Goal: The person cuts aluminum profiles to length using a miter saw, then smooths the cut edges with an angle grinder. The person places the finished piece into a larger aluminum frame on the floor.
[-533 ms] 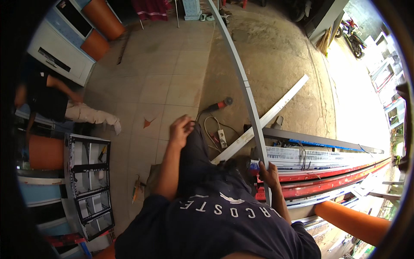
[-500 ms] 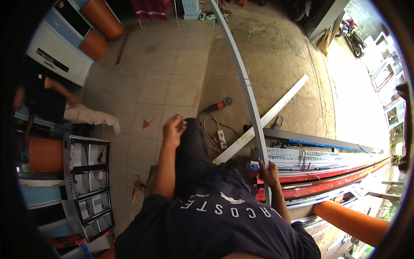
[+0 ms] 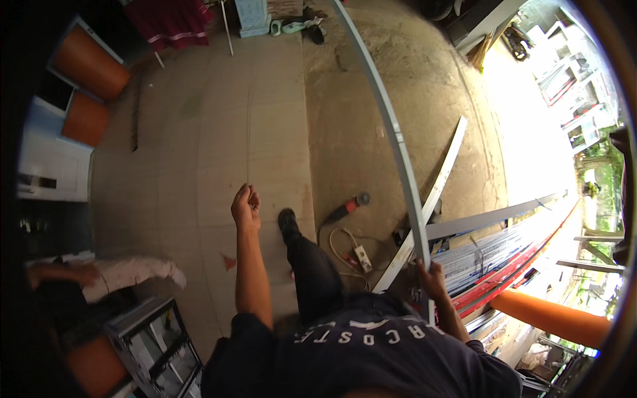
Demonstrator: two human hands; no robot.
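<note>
- Your right hand [image 3: 432, 282] grips a long, slim grey bar [image 3: 405, 159] near its lower end, fingers wrapped around it.
- The bar rises from beside your dark shirt [image 3: 371, 355] and runs up and slightly left, to the top of the view.
- Your left hand [image 3: 246, 208] is raised over the pale tiled floor [image 3: 166, 172], well apart from the bar. Its fingers curl inward; you cannot tell whether they close fully or hold anything small.
- Behind the bar, a flat white length [image 3: 446, 169] slants across the brown concrete floor [image 3: 358, 126].
- Between your two hands lie a red-and-black angle grinder [image 3: 346, 209] and, near it, a white power strip [image 3: 362, 259] with a looped cord.
- Beyond your right hand you have a dark grey beam [image 3: 494, 218], a pile of long white and red strips [image 3: 481, 265] and a smooth orange column [image 3: 551, 315].
- At lower left, a co-worker's pale trouser leg [image 3: 136, 275] shows above a black-and-silver frame [image 3: 142, 315].
</note>
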